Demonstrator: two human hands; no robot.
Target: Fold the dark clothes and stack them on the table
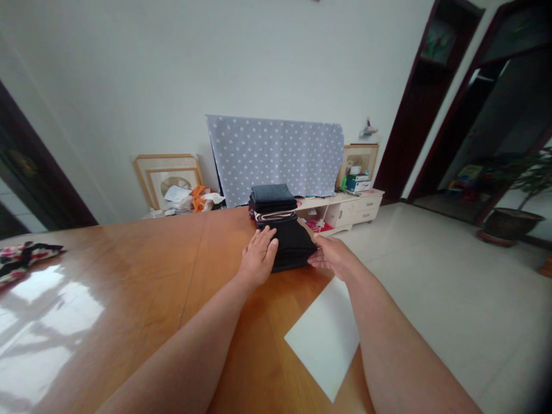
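A folded black garment [293, 244] lies on the wooden table [142, 270], at the front of a pile of folded clothes. My left hand [259, 257] rests flat with spread fingers against its left side. The fingertips of my right hand [332, 257] touch its right side. Behind it stands a stack with a folded dark blue cloth [272, 194] on top and a striped band [276, 216] lower down. Neither hand closes around the cloth.
A white paper sheet [325, 336] lies on the table by the right edge, beyond which is a tiled floor [444, 276]. A red-and-black patterned cloth [26, 259] lies at far left. Behind the table stands a low cream cabinet [349, 211] with a polka-dot cloth [276, 158] above it.
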